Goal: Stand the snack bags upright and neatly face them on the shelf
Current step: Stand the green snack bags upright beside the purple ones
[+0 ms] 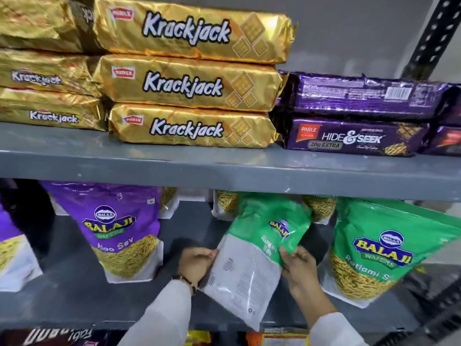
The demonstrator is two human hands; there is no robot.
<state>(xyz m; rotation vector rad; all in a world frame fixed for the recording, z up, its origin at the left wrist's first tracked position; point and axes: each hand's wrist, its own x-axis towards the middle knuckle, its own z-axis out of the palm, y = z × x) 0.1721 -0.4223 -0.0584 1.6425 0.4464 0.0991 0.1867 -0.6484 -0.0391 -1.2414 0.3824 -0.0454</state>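
On the grey upper shelf (224,168): gold Krackjack packs (192,83) stacked flat three high toward the left and middle, purple Hide & Seek packs (354,136) stacked flat toward the right end, beside the black perforated upright (434,31). On the lower shelf (82,290): a purple Aloo Sev bag (119,231) standing upright left of centre, face forward, yellow sev showing through its clear lower panel; another purple bag (12,250) partly cut off at the left edge; a green Ratlami Sev bag (379,248) standing toward the right end, leaning a little, also showing sev through its window. More bags of yellow sev (319,208) standing along the back of the shelf.

Between the two standing bags, near the front edge — a green and white snack bag (252,255), tilted, its bottom corner hanging past the shelf lip, blurred. Left hand (197,260) gripping its left edge, fingers curled around the white part, a band at the wrist. Right hand (299,268) gripping its right edge low on the green area, thumb pressed on the front. White sleeves (164,315) on both arms.
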